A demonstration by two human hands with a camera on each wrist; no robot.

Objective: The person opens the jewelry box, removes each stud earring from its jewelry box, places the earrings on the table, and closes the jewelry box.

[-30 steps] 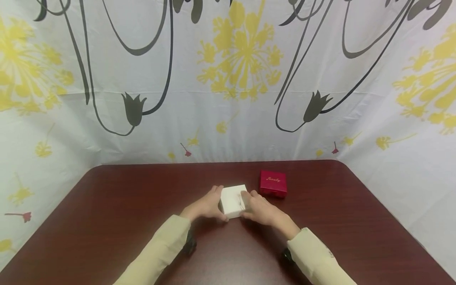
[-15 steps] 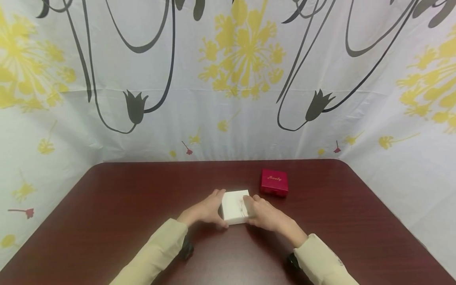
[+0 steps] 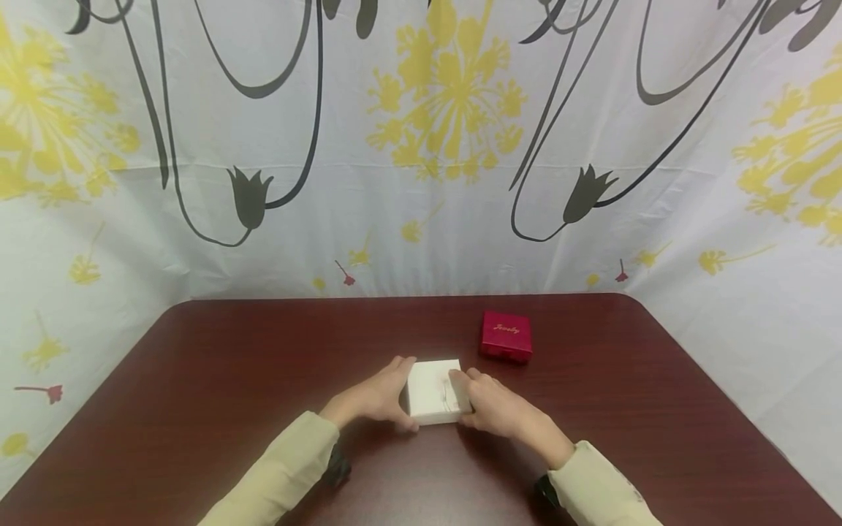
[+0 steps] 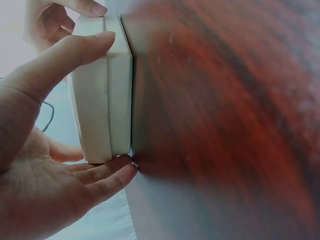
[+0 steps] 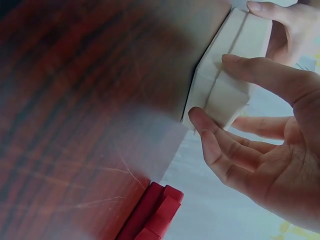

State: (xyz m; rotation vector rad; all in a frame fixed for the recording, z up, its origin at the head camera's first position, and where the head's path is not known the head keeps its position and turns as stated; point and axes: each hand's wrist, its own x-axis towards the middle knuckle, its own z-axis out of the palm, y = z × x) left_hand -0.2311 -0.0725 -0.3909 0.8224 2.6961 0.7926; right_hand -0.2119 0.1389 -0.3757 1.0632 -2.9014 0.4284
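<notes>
A white square lidded box (image 3: 431, 392) rests on the dark red-brown table, a seam running around its side. My left hand (image 3: 377, 397) grips its left side, thumb at the near corner and fingers at the far one. From the right, my right hand (image 3: 503, 410) holds the opposite side, one finger over the top. A thin looped line shows on the lid beside that finger. In the left wrist view, the box (image 4: 95, 110) has a thumb across its near face and fingertips under its far end. The right wrist view shows the box (image 5: 230, 65) between thumb and fingers.
A red box (image 3: 506, 336) with gold "Jewelry" lettering stands behind and to the right of the white box. The table (image 3: 230, 365) has a white curtain (image 3: 395, 256) with yellow and grey flower prints behind it and along both sides.
Both hands have drawn the white box nearer to the person along the table, and its front edge has turned a little. The red box stays in its place.
</notes>
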